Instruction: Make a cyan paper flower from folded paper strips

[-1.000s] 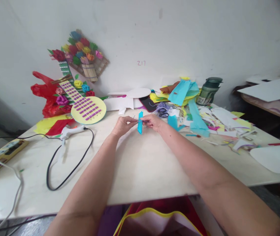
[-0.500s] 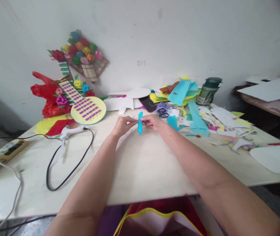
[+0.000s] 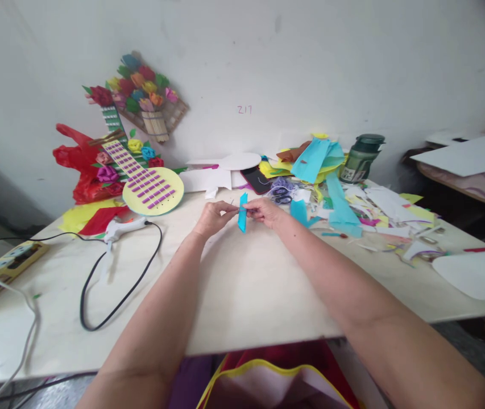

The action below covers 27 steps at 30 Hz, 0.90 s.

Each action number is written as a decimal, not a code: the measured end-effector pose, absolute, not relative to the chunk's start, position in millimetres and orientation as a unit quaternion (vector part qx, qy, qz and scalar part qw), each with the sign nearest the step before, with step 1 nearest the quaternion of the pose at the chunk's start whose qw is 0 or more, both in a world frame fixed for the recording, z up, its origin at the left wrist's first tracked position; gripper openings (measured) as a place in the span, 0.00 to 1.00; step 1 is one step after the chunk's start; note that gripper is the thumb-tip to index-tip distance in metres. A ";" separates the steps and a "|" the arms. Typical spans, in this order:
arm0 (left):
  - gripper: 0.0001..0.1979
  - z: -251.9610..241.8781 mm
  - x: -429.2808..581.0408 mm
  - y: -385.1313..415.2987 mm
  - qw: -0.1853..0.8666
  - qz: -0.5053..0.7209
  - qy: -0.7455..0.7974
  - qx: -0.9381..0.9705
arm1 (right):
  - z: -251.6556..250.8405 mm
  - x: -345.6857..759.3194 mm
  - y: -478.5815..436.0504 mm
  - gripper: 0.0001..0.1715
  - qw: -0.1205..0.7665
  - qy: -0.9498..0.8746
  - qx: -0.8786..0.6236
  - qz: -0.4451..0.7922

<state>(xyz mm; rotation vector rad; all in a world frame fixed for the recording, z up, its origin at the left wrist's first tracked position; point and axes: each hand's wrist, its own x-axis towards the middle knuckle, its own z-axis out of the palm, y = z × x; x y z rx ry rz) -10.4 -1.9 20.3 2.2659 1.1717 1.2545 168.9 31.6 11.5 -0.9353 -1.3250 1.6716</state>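
A narrow strip of bright blue crepe paper [image 3: 243,215] stands nearly upright between my two hands, above the middle of the table. My left hand [image 3: 216,217] pinches at its left side, where a thin stick-like end shows over the fingers; whether it is a stick or a wire I cannot tell. From the right, the fingers of my right hand [image 3: 263,212] are closed on the blue strip. What else the right fingertips hold is hidden. Blue paper scraps [image 3: 299,213] and dark-handled scissors [image 3: 281,196] lie just beyond the right hand.
A white glue gun [image 3: 125,227] with a looped black cable lies left, near a power strip [image 3: 5,272]. A yellow paper guitar [image 3: 153,191] leans behind it. Paper cuttings [image 3: 391,207] and a green bottle [image 3: 362,159] are at right. The table [image 3: 263,318] ends before me.
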 end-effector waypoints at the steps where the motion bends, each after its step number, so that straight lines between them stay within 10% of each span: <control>1: 0.08 20.6 -10.5 -2.3 0.151 0.435 0.404 0.790 | 12.2 169.2 31.3 0.09 0.396 -0.521 -0.372 0.658; 27: 0.06 16.2 -10.1 1.4 0.080 0.434 0.420 0.793 | 14.1 164.5 26.7 0.09 0.401 -0.540 -0.383 0.633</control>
